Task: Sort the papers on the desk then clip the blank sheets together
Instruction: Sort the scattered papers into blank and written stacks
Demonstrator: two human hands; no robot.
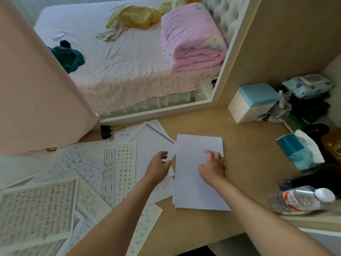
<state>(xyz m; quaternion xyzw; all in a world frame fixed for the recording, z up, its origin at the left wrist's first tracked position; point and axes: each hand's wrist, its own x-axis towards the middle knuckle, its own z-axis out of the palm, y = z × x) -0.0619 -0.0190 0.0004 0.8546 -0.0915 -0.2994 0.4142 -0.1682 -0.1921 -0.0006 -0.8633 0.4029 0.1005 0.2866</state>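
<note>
— Where is the blank stack lying?

— The stack [200,191] is lying flat in the middle of the desk [247,145], its near end reaching close to the front edge, its sheets sitting slightly uneven at the far end.

— What are your hands doing?

— My right hand [212,167] is resting on top of the stack, fingers spread and fairly straight, pressing the paper down. My left hand [158,166] is hovering at the stack's left edge with its fingers curling toward the thumb. A pale sheet corner is showing just beside those fingers, but I cannot tell whether I am pinching it or only touching it.

— And the clip?

— The clip [105,132] is sitting at the back edge, toward the left corner, well apart from both hands, its wire handles pointing right over a sheet.

— The written pages?

— The written sheets [36,206] are sprawling over the left half of the desk, overlapping one another at odd angles, some running off the front edge.

— Anything on the right?

— A bottle [302,200] is lying on its side by the front right corner, a tissue pack [299,150] is sitting near the right edge, and a box [252,102] is standing at the back.
</note>
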